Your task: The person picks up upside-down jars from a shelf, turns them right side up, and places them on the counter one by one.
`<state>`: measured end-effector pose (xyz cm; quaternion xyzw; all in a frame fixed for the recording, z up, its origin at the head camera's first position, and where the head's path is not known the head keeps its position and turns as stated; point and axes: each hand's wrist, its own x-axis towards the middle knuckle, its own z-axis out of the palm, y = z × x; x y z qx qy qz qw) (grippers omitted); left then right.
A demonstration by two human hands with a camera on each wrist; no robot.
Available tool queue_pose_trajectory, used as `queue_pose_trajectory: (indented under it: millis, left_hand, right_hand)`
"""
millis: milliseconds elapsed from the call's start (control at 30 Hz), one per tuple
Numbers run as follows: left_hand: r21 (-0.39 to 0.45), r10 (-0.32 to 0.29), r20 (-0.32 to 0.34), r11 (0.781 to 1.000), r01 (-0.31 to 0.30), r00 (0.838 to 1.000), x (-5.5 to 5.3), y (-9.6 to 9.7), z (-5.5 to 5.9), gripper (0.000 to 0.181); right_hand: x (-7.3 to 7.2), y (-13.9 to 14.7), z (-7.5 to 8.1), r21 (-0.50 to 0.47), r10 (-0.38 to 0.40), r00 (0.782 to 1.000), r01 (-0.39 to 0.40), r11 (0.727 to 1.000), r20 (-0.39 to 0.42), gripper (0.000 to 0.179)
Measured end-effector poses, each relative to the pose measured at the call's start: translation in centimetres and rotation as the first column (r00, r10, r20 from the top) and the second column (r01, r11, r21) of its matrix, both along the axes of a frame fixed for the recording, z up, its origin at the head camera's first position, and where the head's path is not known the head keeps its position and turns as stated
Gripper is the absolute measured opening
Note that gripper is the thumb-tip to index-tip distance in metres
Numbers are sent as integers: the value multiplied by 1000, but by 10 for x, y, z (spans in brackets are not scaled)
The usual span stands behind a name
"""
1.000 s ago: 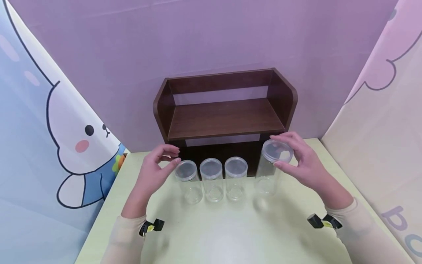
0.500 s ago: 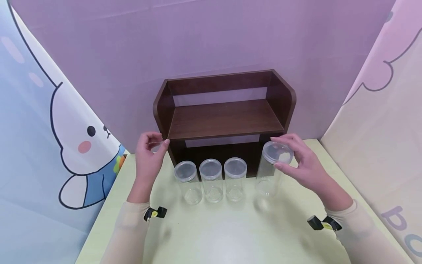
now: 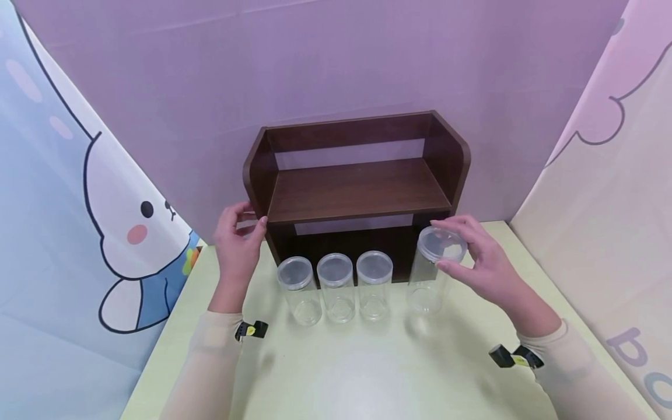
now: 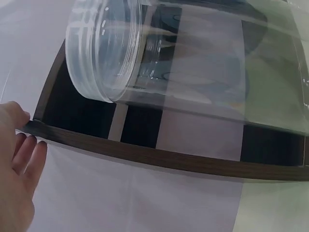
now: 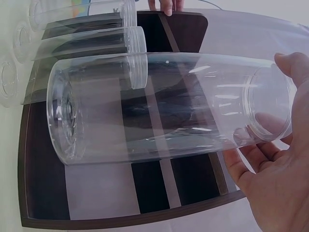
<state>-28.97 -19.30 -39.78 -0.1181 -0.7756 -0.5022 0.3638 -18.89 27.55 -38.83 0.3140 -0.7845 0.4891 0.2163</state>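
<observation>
My left hand [image 3: 237, 256] holds the left side panel of a dark brown two-tier shelf [image 3: 362, 186]. In the left wrist view its thumb and fingers [image 4: 35, 166] lie on opposite faces of the panel's edge. My right hand [image 3: 485, 262] grips a clear jar [image 3: 426, 289] by its translucent lid [image 3: 442, 242], fingers behind and thumb in front. That jar is upright before the shelf's right end, its bottom close over the table. To its left, three similar lidded jars stand in a row: a left jar [image 3: 304, 300], a middle jar [image 3: 338, 297] and a right jar [image 3: 374, 294].
The shelf stands at the back of a pale table [image 3: 341, 367], close to a purple cloth backdrop [image 3: 357, 58]. Printed cloth panels flank the table, a rabbit panel [image 3: 126, 245] on the left and a cream panel [image 3: 604, 233] on the right.
My left hand has left the leftmost jar, moved back and left, and taken hold of the shelf's side panel. The right hand and its jar have hardly moved.
</observation>
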Motion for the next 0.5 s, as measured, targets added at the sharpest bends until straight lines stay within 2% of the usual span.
queue_pose_trajectory:
  millis: [200, 500]
  left_hand:
    - [-10, 12, -52, 1000, -12, 999, -2, 0, -2, 37]
    - [-4, 9, -46, 1000, -10, 999, -2, 0, -3, 37]
  right_hand:
    - [-2, 0, -4, 10, -12, 1000, 12, 1000, 2, 74]
    - [-8, -1, -11, 25, -27, 1000, 27, 999, 3, 76]
